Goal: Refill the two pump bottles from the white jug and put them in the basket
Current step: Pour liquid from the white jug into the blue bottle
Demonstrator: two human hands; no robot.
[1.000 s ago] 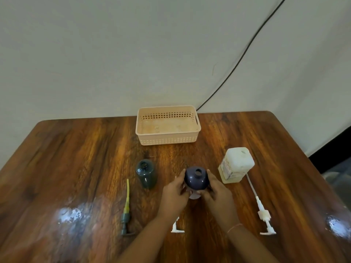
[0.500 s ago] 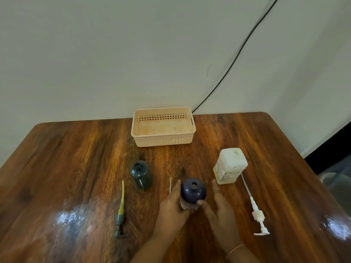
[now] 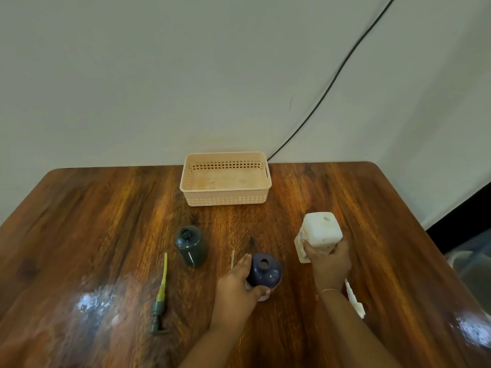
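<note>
On table: left hand (image 3: 236, 284) grips navy bottle (image 3: 264, 270); right hand (image 3: 329, 264) grips white jug (image 3: 321, 229), label unreadable.

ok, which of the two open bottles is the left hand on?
The dark blue bottle, nearer the white jug. The left hand wraps its side; the dark green bottle stands untouched, farther left.

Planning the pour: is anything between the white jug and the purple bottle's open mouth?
Nothing visible. Bare table separates the white jug, in the right hand, from the purple bottle, gripped by the left hand.
</note>
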